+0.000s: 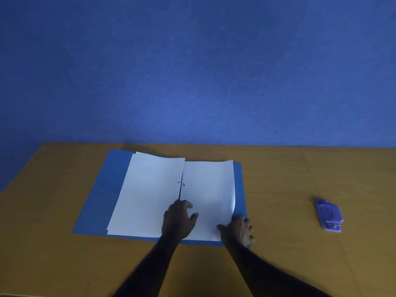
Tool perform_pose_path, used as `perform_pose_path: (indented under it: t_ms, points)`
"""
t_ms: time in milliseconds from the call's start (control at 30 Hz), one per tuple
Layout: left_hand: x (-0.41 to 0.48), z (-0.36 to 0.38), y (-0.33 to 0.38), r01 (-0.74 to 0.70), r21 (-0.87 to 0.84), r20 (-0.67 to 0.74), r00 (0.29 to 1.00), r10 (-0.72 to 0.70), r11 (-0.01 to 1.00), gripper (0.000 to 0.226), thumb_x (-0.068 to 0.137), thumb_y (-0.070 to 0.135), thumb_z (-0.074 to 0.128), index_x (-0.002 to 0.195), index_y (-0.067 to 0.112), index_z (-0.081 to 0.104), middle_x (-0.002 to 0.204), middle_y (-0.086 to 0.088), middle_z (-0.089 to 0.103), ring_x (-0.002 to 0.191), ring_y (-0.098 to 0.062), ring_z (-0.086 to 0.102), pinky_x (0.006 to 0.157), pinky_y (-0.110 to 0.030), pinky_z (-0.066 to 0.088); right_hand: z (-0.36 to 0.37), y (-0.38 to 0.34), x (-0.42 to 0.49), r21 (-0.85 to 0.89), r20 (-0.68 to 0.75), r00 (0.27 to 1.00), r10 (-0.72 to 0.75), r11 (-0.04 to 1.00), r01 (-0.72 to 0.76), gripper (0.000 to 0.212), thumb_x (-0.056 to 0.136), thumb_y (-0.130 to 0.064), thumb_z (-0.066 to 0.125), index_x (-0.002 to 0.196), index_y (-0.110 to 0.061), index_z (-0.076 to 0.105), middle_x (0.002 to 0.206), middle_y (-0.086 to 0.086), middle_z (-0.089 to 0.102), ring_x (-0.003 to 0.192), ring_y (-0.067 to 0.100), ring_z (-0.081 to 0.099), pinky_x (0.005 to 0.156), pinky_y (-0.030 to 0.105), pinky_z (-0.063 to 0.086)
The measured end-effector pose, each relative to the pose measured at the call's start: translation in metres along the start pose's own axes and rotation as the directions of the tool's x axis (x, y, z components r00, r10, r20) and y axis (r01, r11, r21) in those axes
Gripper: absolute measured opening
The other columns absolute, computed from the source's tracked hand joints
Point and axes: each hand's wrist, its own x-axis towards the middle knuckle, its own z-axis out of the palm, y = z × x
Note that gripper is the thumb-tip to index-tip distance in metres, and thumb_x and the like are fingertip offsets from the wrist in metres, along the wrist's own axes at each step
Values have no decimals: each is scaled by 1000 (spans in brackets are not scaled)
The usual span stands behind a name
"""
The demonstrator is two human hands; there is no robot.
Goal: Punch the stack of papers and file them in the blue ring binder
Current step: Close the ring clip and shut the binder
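The blue ring binder (96, 211) lies open in the middle of the table (278, 179), its far edge near the blue wall (192, 71). Bare wood stretches left, right and near. The papers (145, 189) sit on both sides of the metal ring (181, 183). The hole punch (329, 215) lies well apart at right. The left hand (177, 221) rests at the spine's near end, fingers curled; whether it grips anything I cannot tell. The right hand (237, 230) lies spread on the binder's near right corner.

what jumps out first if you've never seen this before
An open blue ring binder lies mid-table with white papers spread on both sides of its rings. The left hand rests by the spine, the right hand at the near right corner. A purple hole punch sits apart, far right.
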Motion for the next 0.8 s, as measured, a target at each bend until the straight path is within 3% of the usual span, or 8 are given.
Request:
perform_pose_path:
  t_ms: [100,167,267,367,433,533,700,800]
  points:
    - [0,3,13,121,-303,108,990,-92,945,35,83,43,67,105,15,66,103,6,69,94,-11,65,80,-27,53,0,-3,-6,306,-48,993,-105,945,115,48,77,-15,70,115,-22,42,107,-2,62,107,26,59,100,47,40]
    - [2,2,25,146,-440,123,987,-102,886,31,83,48,66,91,18,69,87,9,71,84,-8,66,73,-24,50,-1,-5,-15,371,-104,967,-231,893,253,49,78,-13,65,119,-25,42,104,-6,63,99,23,61,95,49,49]
    - [5,-4,39,80,-447,53,997,-63,891,36,80,60,61,71,25,65,68,13,66,70,-4,64,64,-20,48,-1,-9,-33,339,-174,874,-453,806,485,43,80,-10,64,121,-20,54,104,-9,62,95,14,61,82,36,56]
    - [8,-13,43,60,-414,13,998,-60,908,35,79,56,65,82,22,70,75,13,70,72,-4,66,66,-20,52,3,-14,-44,309,-194,781,-593,719,623,43,77,-7,63,118,-18,60,108,-7,65,97,9,59,86,36,55]
    - [10,-17,41,57,-377,-10,998,-66,925,23,84,39,65,83,16,70,72,10,68,67,-6,65,63,-21,50,8,-16,-46,286,-177,728,-663,673,682,42,77,-16,64,118,-20,59,112,-9,64,101,6,58,93,36,51]
    - [12,-28,30,76,-298,-74,992,-102,952,20,88,24,61,69,15,61,57,11,55,54,-6,56,54,-16,40,12,-12,-45,215,-183,644,-743,609,763,52,83,-55,58,124,-24,56,121,-13,61,111,2,53,100,28,39]
    - [22,-66,-16,164,-165,-160,969,-190,973,39,86,21,55,51,15,38,48,1,45,49,-16,47,47,-25,29,0,-11,-33,296,-57,726,-685,683,668,86,77,-83,33,133,-19,52,132,-4,56,123,12,50,103,27,38]
    - [30,-90,-59,264,-85,-222,935,-277,961,36,85,19,54,53,13,39,52,-2,44,58,-29,51,53,-29,30,-4,-13,-21,214,101,749,-655,750,626,78,84,-67,52,142,-15,43,145,1,47,135,18,42,108,26,32]
